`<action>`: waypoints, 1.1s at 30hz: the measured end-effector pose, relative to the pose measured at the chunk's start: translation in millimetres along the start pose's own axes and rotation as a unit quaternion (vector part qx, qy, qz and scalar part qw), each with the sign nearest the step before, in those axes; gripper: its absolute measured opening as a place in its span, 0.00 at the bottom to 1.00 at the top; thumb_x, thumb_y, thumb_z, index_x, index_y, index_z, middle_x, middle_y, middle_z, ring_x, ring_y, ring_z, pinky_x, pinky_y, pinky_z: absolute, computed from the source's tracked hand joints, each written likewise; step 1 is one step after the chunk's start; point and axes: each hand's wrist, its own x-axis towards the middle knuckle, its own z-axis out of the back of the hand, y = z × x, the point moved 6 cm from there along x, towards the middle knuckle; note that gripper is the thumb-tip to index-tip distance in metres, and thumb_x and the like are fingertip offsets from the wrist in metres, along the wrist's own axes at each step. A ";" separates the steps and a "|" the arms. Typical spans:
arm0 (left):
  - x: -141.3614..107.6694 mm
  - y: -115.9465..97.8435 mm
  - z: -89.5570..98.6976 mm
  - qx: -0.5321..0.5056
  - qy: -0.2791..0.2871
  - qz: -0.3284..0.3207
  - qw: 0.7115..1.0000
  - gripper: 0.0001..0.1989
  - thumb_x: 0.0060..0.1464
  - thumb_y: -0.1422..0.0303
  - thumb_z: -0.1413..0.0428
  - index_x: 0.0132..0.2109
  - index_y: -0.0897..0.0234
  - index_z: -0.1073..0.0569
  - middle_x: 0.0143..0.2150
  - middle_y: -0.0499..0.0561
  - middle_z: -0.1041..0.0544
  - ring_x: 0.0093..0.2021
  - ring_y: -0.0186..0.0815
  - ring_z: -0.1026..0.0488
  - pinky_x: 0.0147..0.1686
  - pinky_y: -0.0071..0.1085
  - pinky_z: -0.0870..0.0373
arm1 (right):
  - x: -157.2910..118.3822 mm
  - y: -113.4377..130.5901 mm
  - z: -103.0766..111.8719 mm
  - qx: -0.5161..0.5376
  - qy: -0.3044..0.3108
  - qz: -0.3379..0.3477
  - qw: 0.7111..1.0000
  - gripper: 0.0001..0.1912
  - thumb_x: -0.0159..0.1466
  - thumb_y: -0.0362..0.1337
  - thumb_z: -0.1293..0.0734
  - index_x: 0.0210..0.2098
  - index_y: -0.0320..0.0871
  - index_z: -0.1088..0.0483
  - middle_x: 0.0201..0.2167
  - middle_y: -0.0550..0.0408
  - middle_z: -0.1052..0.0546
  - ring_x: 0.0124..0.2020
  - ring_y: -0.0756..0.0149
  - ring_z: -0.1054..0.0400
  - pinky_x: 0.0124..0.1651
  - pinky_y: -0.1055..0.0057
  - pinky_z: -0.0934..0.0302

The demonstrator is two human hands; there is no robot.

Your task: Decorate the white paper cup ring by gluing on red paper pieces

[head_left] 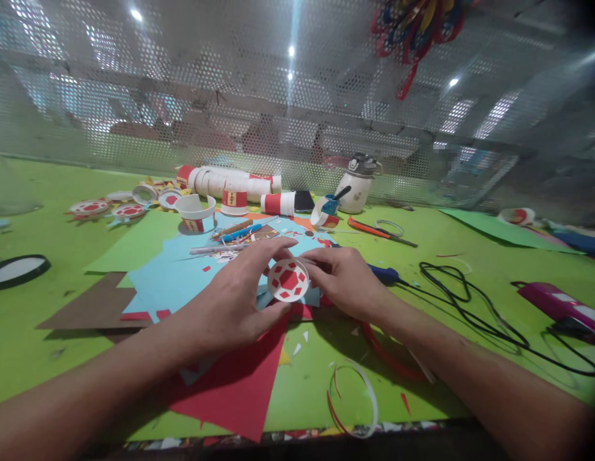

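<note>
Over the middle of the table I hold a small round paper cup base (288,291), white with a red hexagon at its centre and smaller red pieces round it. My left hand (232,298) curves about its left side, thumb below and fingers above. At its right edge, the fingers of my right hand (348,278) are pinched together against the rim; their tips are partly hidden behind it. Light blue paper (163,278) and red paper (239,390) lie beneath my hands.
Cut paper cups (196,211), stacked cups (230,182) and decorated discs (129,211) stand at the back. A white jug (353,189) is behind an orange cutter (369,228). On the right are a black cord (460,298) and a magenta device (559,307). Paper rings (371,397) lie in front.
</note>
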 end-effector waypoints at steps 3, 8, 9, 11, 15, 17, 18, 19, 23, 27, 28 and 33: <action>0.6 0.9 -0.3 -0.004 -0.005 -0.002 1.000 0.33 0.52 0.73 0.42 0.63 0.60 0.45 0.56 0.57 0.31 0.56 0.41 0.32 0.56 0.41 0.33 | 5.5 -3.7 -1.5 0.021 0.007 -0.005 1.000 0.13 0.65 0.33 0.37 0.43 0.38 0.22 0.31 0.52 0.19 0.30 0.66 0.30 0.36 0.70 0.38; 0.9 2.2 -1.7 -0.035 -0.001 0.009 0.999 0.36 0.52 0.74 0.42 0.65 0.58 0.46 0.55 0.55 0.30 0.54 0.40 0.31 0.52 0.39 0.31 | 9.9 -4.1 14.4 0.050 0.000 -0.004 0.999 0.15 0.64 0.28 0.40 0.43 0.37 0.23 0.41 0.47 0.20 0.42 0.63 0.28 0.46 0.68 0.38; 1.0 2.3 -1.6 -0.043 0.000 0.011 0.999 0.36 0.52 0.74 0.42 0.65 0.58 0.47 0.55 0.55 0.30 0.53 0.40 0.31 0.52 0.38 0.30 | 8.9 -2.7 20.3 0.057 -0.014 -0.014 0.998 0.15 0.64 0.28 0.40 0.42 0.36 0.23 0.39 0.47 0.20 0.41 0.63 0.28 0.45 0.68 0.37; 1.3 2.3 -1.4 -0.051 0.000 0.014 0.999 0.37 0.52 0.74 0.42 0.66 0.58 0.47 0.56 0.55 0.31 0.54 0.39 0.31 0.53 0.38 0.31 | 5.6 2.0 25.5 0.069 -0.003 -0.033 0.997 0.13 0.63 0.31 0.39 0.38 0.37 0.22 0.33 0.49 0.20 0.35 0.64 0.29 0.39 0.70 0.37; 1.1 1.7 -0.6 -0.031 -0.007 0.006 0.999 0.37 0.51 0.74 0.42 0.66 0.58 0.47 0.58 0.57 0.32 0.55 0.41 0.32 0.55 0.41 0.33 | -2.6 7.9 17.8 0.037 0.077 -0.084 0.993 0.14 0.62 0.39 0.37 0.29 0.38 0.22 0.23 0.53 0.24 0.25 0.68 0.35 0.28 0.72 0.43; 0.1 1.0 -1.0 -0.016 -0.010 0.000 1.000 0.36 0.52 0.73 0.42 0.65 0.58 0.48 0.58 0.57 0.32 0.55 0.41 0.32 0.56 0.41 0.33 | -4.7 8.0 12.2 0.025 0.098 -0.093 0.991 0.15 0.61 0.40 0.36 0.26 0.39 0.24 0.21 0.53 0.25 0.23 0.69 0.36 0.26 0.72 0.44; -0.4 0.9 -1.5 -0.010 -0.009 0.000 1.000 0.36 0.53 0.72 0.42 0.65 0.58 0.48 0.58 0.57 0.32 0.55 0.41 0.31 0.56 0.42 0.33 | -5.3 7.6 9.6 0.024 0.105 -0.096 0.990 0.14 0.61 0.40 0.36 0.25 0.39 0.24 0.21 0.54 0.25 0.23 0.69 0.36 0.26 0.73 0.45; -0.9 1.0 -2.2 -0.005 -0.007 0.002 1.000 0.36 0.53 0.72 0.42 0.65 0.58 0.48 0.58 0.57 0.32 0.55 0.41 0.31 0.55 0.42 0.32 | -5.7 6.9 7.5 0.027 0.110 -0.099 0.989 0.13 0.61 0.39 0.36 0.25 0.39 0.25 0.20 0.54 0.25 0.22 0.70 0.35 0.25 0.73 0.44; -1.0 2.0 -3.2 0.012 -0.002 0.012 1.000 0.34 0.54 0.72 0.43 0.65 0.57 0.48 0.57 0.57 0.31 0.55 0.42 0.31 0.55 0.43 0.32 | -6.8 3.0 3.9 0.055 0.117 -0.126 0.984 0.09 0.59 0.34 0.36 0.24 0.40 0.27 0.19 0.54 0.25 0.20 0.70 0.34 0.23 0.74 0.43; 0.8 1.6 -2.5 -0.004 0.005 0.008 1.000 0.35 0.54 0.72 0.43 0.65 0.57 0.49 0.57 0.57 0.31 0.54 0.41 0.31 0.55 0.42 0.32 | -8.3 -0.4 1.1 0.120 0.129 -0.164 0.971 0.09 0.60 0.34 0.36 0.24 0.41 0.28 0.18 0.56 0.26 0.17 0.71 0.35 0.21 0.74 0.41; 1.1 1.2 -2.4 -0.009 0.006 0.007 1.000 0.36 0.54 0.72 0.43 0.66 0.57 0.49 0.56 0.56 0.31 0.54 0.41 0.31 0.55 0.42 0.32 | -8.5 -1.0 0.4 0.135 0.129 -0.170 0.968 0.09 0.60 0.33 0.36 0.24 0.41 0.28 0.18 0.56 0.26 0.17 0.72 0.36 0.21 0.74 0.41; 1.3 -0.4 -3.4 -0.013 0.018 0.007 1.000 0.37 0.52 0.73 0.42 0.65 0.56 0.49 0.55 0.56 0.30 0.57 0.44 0.32 0.56 0.46 0.34 | -8.6 -1.7 -1.5 0.148 0.128 -0.176 0.965 0.09 0.58 0.31 0.34 0.21 0.41 0.30 0.16 0.57 0.28 0.16 0.73 0.37 0.20 0.76 0.41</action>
